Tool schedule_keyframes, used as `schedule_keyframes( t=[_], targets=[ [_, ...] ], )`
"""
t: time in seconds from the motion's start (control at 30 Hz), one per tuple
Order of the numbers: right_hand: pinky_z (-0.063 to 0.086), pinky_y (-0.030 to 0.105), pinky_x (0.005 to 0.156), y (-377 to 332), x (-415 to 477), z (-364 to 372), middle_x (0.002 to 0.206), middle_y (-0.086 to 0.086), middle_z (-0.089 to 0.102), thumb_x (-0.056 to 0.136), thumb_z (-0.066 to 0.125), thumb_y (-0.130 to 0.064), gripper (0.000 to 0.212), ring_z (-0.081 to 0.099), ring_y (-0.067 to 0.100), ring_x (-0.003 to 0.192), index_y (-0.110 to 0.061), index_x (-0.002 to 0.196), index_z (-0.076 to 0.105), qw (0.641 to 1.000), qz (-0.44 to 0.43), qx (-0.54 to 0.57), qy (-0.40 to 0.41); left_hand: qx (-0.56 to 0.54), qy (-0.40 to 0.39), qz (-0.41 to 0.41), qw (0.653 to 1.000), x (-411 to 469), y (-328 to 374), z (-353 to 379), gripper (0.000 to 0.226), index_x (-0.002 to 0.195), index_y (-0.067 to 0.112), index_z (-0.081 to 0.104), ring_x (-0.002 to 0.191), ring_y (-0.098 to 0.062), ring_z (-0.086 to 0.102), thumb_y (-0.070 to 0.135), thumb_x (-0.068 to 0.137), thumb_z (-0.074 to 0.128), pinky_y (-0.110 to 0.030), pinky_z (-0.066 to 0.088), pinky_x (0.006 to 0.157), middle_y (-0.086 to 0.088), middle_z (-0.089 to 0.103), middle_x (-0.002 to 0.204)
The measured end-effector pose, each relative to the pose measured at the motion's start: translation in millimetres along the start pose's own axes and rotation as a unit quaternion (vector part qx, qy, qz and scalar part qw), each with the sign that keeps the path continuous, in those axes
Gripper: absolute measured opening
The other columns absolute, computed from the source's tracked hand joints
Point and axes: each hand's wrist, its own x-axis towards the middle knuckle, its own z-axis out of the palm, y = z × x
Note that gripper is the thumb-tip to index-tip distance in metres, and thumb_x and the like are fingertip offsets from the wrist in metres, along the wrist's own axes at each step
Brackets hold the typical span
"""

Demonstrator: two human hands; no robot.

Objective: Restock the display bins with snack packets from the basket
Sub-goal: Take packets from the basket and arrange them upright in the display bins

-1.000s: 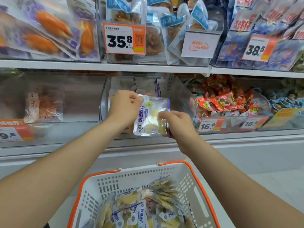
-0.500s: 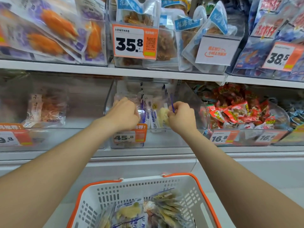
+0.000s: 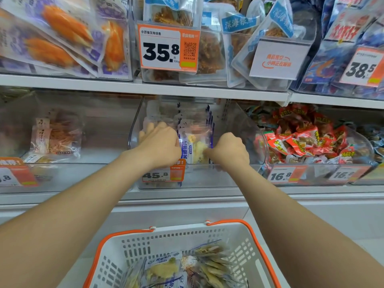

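Note:
A clear snack packet [image 3: 196, 146] with pale yellow pieces and blue print stands upright inside the middle clear display bin [image 3: 239, 129], at the front of a row of like packets. My left hand [image 3: 160, 145] grips its left edge and my right hand [image 3: 228, 150] pinches its right edge, both reaching over the bin's front wall. Below, the white basket [image 3: 245, 242] with orange rim holds several more packets [image 3: 166, 271].
A 45.8 price tag [image 3: 163, 174] hangs on the bin's front. The left bin [image 3: 56, 134] holds a few orange-strip packets. The right bin [image 3: 307, 142] is heaped with red packets. An upper shelf [image 3: 145, 86] carries full bins just above my hands.
Both hands carried the packet from in front of the shelf forward and down into the middle bin, where it now stands against the row. The view has moved closer.

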Motion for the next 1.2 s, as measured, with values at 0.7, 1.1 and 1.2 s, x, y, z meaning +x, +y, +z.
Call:
schedule_keyframes(
  t=[0.7,1.1,1.2],
  targets=[
    [0.034,0.039,0.061,32,-110,-28,0.09,0.011,0.061,0.08,0.058,-0.002,0.016,0.053,0.033,0.087,-0.01,0.094,0.062,0.925,-0.337,-0.144,0.102,-0.03,0.271,0.345,0.898,-82,16,62,0.01,0.074,0.017,0.063,0.05,-0.024,0.054,0.02,0.081,0.057,-0.032,0.042,0.044,0.004,0.058,0.06],
    [0.059,0.045,0.083,101,-160,20,0.088,0.001,0.048,0.096,0.05,-0.006,0.021,0.061,0.029,0.09,-0.015,0.079,0.04,0.841,-0.237,-0.358,-0.33,0.223,-0.304,0.259,0.889,-111,36,197,0.021,0.08,0.018,0.051,0.078,-0.029,0.061,0.015,0.099,0.043,-0.039,0.051,0.065,-0.001,0.052,0.079],
    [0.059,0.038,0.075,106,-165,36,0.107,0.003,0.065,0.097,0.05,-0.01,0.015,0.066,0.025,0.093,-0.017,0.105,0.06,0.822,-0.27,-0.378,-0.33,0.226,-0.402,0.232,0.857,-113,24,236,0.022,0.109,0.011,0.065,0.09,-0.028,0.068,0.01,0.098,0.046,-0.042,0.058,0.074,-0.008,0.065,0.104]
  ],
)
